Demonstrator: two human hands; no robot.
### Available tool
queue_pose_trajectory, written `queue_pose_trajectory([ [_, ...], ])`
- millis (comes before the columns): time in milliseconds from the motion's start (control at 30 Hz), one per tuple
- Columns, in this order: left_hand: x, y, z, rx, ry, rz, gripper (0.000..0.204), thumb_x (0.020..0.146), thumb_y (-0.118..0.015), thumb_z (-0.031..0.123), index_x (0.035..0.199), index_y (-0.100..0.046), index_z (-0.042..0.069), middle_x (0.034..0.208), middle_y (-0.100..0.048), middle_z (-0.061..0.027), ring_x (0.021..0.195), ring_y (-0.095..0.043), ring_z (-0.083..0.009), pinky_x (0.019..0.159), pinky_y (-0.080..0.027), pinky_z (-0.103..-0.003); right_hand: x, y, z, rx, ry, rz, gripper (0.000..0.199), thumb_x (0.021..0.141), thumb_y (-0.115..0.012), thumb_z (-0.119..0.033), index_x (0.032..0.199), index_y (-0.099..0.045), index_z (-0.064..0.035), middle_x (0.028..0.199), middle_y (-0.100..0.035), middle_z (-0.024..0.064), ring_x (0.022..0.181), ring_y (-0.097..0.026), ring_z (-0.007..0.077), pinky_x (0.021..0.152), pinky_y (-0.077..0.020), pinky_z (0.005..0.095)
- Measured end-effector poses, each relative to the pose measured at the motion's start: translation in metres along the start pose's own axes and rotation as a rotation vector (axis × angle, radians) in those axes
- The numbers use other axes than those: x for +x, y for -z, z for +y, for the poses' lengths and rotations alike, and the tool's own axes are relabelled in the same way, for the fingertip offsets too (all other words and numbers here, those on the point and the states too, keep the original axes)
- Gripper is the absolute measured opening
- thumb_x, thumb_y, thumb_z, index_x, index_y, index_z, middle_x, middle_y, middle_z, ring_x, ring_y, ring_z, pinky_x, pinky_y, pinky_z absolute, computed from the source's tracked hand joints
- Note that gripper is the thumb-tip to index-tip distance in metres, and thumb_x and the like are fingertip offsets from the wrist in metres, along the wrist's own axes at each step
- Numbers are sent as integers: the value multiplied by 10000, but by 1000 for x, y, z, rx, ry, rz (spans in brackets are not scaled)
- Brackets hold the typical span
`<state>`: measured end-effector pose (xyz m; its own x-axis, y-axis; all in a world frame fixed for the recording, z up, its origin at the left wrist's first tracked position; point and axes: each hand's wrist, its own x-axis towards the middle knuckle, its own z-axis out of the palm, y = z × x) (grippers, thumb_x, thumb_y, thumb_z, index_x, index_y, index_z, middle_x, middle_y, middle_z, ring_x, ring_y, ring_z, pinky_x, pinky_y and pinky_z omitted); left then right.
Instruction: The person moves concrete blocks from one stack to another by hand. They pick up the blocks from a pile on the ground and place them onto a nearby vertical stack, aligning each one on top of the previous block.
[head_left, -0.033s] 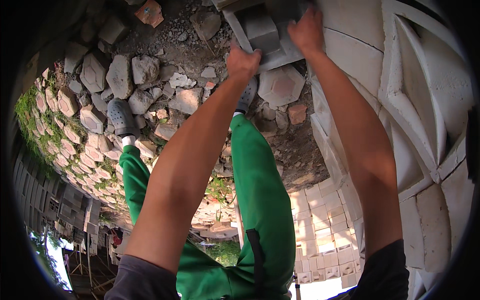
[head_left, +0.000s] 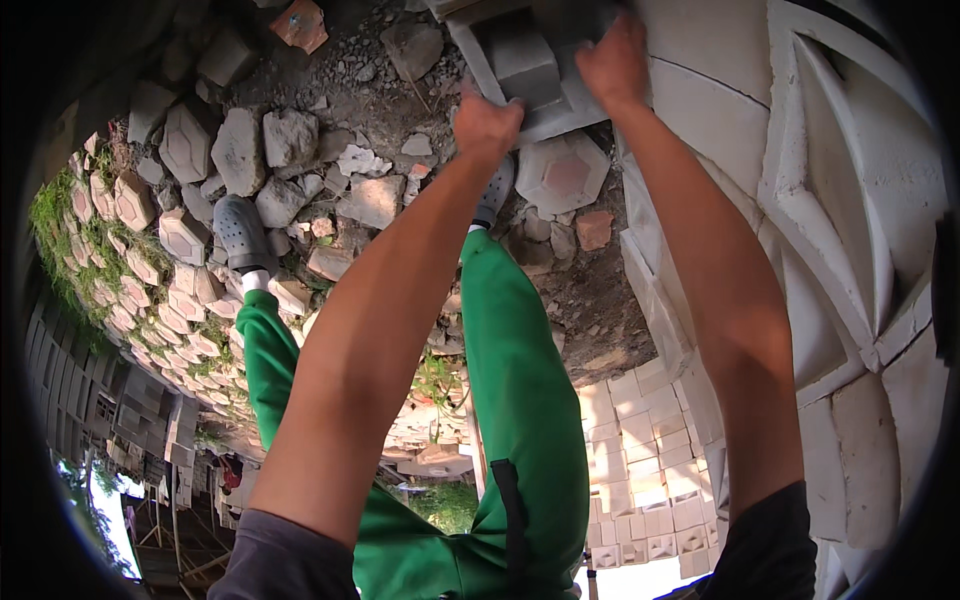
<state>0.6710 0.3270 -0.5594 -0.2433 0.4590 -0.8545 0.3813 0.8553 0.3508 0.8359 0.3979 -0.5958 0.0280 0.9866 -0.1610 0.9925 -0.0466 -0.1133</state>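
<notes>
At the top of the view is a grey concrete block with a recessed face and a raised part in its middle. My left hand is closed round its left near side, thumb lying on the face. My right hand grips the opposite side, its fingertips blurred and partly in shadow. The block's far end runs into the dark rim. Below its near edge lies a hexagonal paver, close to my right shoe.
Large white moulded concrete panels are stacked along the right. Rubble stones cover the ground around my left shoe. Hexagonal pavers with grass spread at the left. Stacked pale blocks stand lower right.
</notes>
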Motion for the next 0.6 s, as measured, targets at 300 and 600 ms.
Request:
queue_pose_trajectory([
  [300,5,16,-20,49,-17,-2,778,714,-622,207,1404,-273,129,1084,-632,-212,1030,-602,-375,922,-463,-411,7,40,-25,41,-108,-273,493,744,-689,-196,1157,-523,15,946,-645,233,949,-631,360,830,-505,444],
  [600,2,46,-62,160,-186,-60,746,711,-623,191,1387,-312,146,1081,-629,-221,1031,-591,-393,916,-455,-441,-52,13,-20,271,-265,-204,538,723,-684,-157,1169,-467,52,1091,-594,273,1049,-568,405,898,-456,437],
])
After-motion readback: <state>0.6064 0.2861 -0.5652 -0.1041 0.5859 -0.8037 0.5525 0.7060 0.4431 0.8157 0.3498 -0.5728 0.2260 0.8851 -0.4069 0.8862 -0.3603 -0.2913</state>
